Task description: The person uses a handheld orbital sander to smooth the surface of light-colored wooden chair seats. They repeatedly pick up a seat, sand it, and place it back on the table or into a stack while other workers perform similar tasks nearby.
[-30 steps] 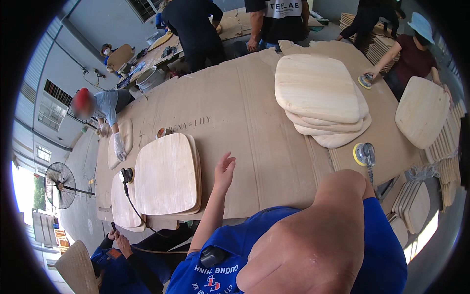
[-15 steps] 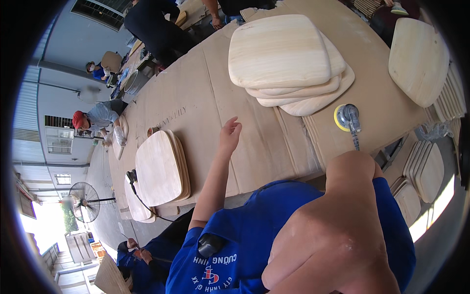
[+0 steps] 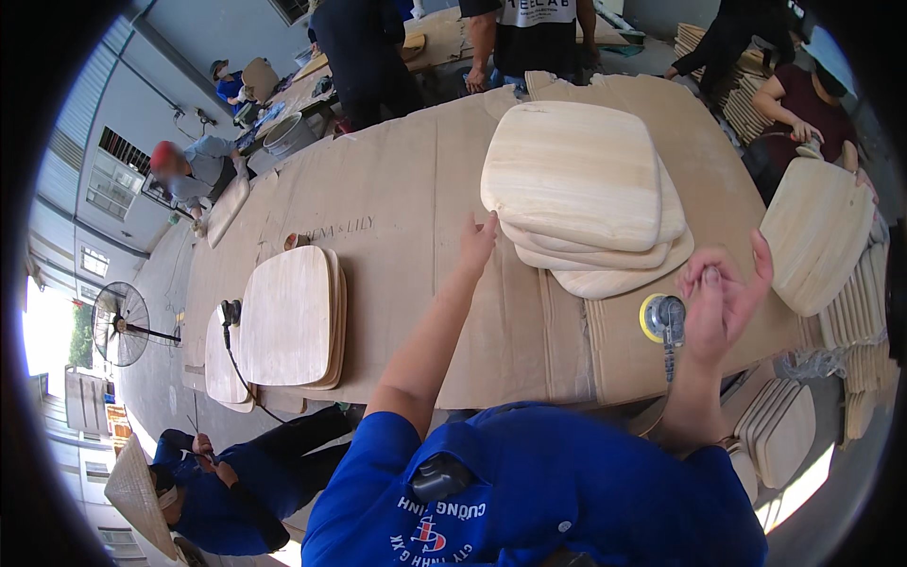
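Head-worn fisheye; looks down at hands (image 3: 715,317) and table (image 3: 397,302).

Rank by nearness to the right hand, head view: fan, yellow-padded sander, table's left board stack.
1. Yellow-padded sander: just left of the right hand.
2. Left board stack: left side of the table.
3. Fan: far left, beyond it.

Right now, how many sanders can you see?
3: a sander beside your right hand, another left of the left board stack, a third in a co-worker's hand, far right. Others may be hidden.

Left grip (image 3: 478,244) nearer board stack (image 3: 578,175)
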A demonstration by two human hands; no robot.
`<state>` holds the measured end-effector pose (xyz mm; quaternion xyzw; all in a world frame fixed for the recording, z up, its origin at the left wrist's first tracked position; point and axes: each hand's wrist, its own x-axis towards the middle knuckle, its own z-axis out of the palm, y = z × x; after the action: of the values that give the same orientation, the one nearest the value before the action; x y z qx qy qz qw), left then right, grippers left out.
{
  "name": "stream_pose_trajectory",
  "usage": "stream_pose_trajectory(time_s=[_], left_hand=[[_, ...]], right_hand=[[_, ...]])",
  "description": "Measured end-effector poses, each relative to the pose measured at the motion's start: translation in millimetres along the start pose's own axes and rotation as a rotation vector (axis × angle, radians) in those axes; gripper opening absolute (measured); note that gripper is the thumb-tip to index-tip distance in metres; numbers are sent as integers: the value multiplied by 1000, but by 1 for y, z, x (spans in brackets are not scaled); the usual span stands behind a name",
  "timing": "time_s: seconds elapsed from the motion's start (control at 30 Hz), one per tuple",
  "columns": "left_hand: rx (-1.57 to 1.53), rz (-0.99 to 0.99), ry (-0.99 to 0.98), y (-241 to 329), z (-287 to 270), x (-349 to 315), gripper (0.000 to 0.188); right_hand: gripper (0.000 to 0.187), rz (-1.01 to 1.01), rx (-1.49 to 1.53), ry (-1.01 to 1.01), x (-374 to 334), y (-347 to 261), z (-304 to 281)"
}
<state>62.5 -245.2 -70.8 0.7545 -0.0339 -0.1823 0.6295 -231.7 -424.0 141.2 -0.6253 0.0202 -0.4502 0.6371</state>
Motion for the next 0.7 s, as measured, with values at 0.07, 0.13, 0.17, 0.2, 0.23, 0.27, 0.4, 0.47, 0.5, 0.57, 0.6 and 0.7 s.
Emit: stream_pose_trajectory(time_s=[0.07, 0.13, 0.17, 0.2, 0.23, 0.27, 0.4, 0.47, 0.5, 0.57, 0.6, 0.7], left_hand=[[-109, -119, 25, -2, 12, 22, 89], [-179, -164, 56, -1, 23, 54, 98], [-145, -205, 81, -3, 30, 64, 95], [-142, -184, 17, -5, 32, 73, 84], [25, -171, 99, -6, 37, 80, 74], [49, -198, 132, -7, 40, 83, 72], [-95, -255, -4, -9, 39, 70, 60], [-167, -267, -7, -15, 41, 37, 55], [-215, -277, -53, -18, 38, 20, 54], [-257, -315, -166, -26, 25, -16, 51], [-257, -310, -182, -30, 16, -32, 51], [-271, -265, -212, -41, -23, -81, 49]], right_hand=[[56, 180, -144, -2, 20, 71, -21], [56, 446, -297, 89, 22, 124, -46], [52, 488, -437, 94, 14, 143, -54], [42, 592, -466, 20, 5, 156, -64], [27, 625, -510, -135, -9, 165, -72], [13, 704, -470, -328, -30, 173, -79], [33, 1102, -491, -1324, -132, 196, -86], [27, 1066, -337, -1503, -187, 203, -70], [26, 1033, -238, -1481, -192, 205, -67], [22, 1119, -178, -1460, -185, 202, -67], [21, 1173, -156, -1446, -172, 195, -72], [11, 1035, -191, -1051, -106, 173, -106]])
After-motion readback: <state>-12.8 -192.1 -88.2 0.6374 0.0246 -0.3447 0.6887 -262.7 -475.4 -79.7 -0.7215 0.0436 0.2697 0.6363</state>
